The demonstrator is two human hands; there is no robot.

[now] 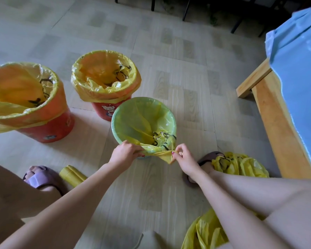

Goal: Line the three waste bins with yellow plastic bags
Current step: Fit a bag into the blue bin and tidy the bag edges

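Note:
Three bins stand on the floor. A red bin (48, 126) at the left and a second red bin (104, 110) behind the middle each carry a yellow bag folded over the rim. Nearest me is a light blue-green bin (115, 130) with a yellow bag (142, 121) spread inside it. At its near rim my left hand (126, 153) pinches the bag's edge. My right hand (183, 159) pinches a gathered yellow fold of the same bag just right of it, pulled outward over the rim.
A roll of yellow bags (72, 175) lies by my left slipper (41, 178). Crumpled yellow bags lie by my right foot (239, 164) and at the bottom right (205, 230). A wooden bench with a blue cover (284, 97) runs along the right. Dark chair legs stand at the top.

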